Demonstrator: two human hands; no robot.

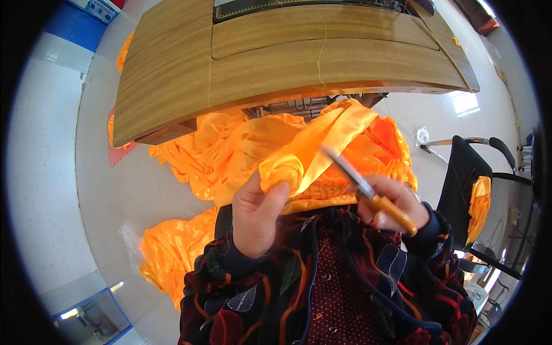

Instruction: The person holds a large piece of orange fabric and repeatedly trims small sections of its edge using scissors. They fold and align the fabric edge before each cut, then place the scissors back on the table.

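My left hand (pixel 256 214) is closed on a rosette of gathered yellow satin (pixel 280 172), the thumb pressed against its lower side. A satin strip (pixel 339 135) runs from the rosette up and to the right, toward the table edge. In my right hand (pixel 397 201) is a slim metal-bladed tool with an orange handle (pixel 394 215), slightly blurred. Its blade points up and left, and the tip overlaps the strip in view; whether it touches the cloth I cannot tell. More yellow-orange satin (pixel 230 149) lies heaped in front of me, below the table.
A wooden table (pixel 167 63) stands ahead, with a loose thread (pixel 322 52) on it and part of a dark machine bed (pixel 299 8) at its far edge. A black chair (pixel 467 178) with cloth on it is at the right. More satin (pixel 178 247) lies on the floor at left.
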